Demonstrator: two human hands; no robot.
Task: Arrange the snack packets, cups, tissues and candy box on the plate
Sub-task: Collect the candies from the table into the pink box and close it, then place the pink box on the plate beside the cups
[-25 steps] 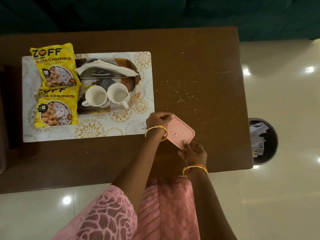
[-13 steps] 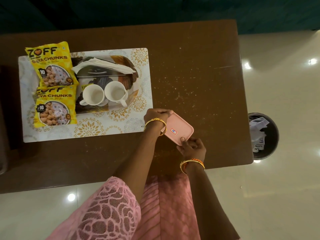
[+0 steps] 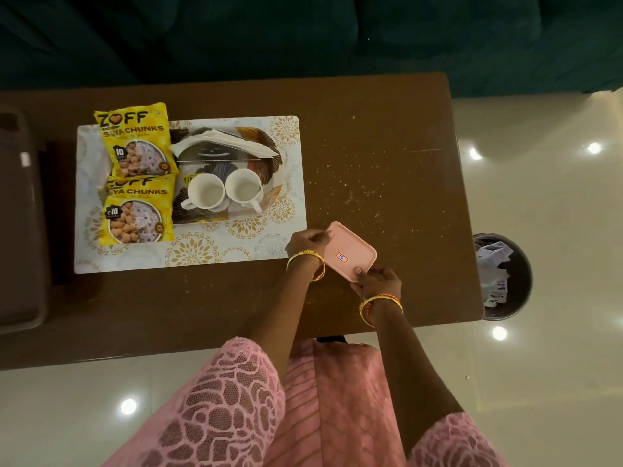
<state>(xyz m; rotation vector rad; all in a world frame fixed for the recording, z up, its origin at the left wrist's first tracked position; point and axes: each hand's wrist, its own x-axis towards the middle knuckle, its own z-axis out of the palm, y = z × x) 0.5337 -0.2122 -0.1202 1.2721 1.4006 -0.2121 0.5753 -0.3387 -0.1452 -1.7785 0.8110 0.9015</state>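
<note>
A pink candy box (image 3: pixel 350 252) with a small red-and-white sticker lies just right of the patterned mat. My left hand (image 3: pixel 308 241) grips its upper left corner and my right hand (image 3: pixel 377 283) pinches its lower edge. On the patterned plate (image 3: pixel 269 197) stand two white cups (image 3: pixel 206 193) (image 3: pixel 243 190) side by side, with folded white tissues (image 3: pixel 222 143) behind them. Two yellow soya chunk packets (image 3: pixel 136 143) (image 3: pixel 135 210) lie one below the other along the plate's left side.
A white mat with gold flowers (image 3: pixel 202 251) lies under the plate on the brown table (image 3: pixel 371 146). A dark tray-like object (image 3: pixel 20 214) sits at the table's left end. A bin with paper scraps (image 3: pixel 502 278) stands on the floor at right.
Both hands stay on the pink box at the same spot by the mat's corner; only the camera view has shifted slightly.
</note>
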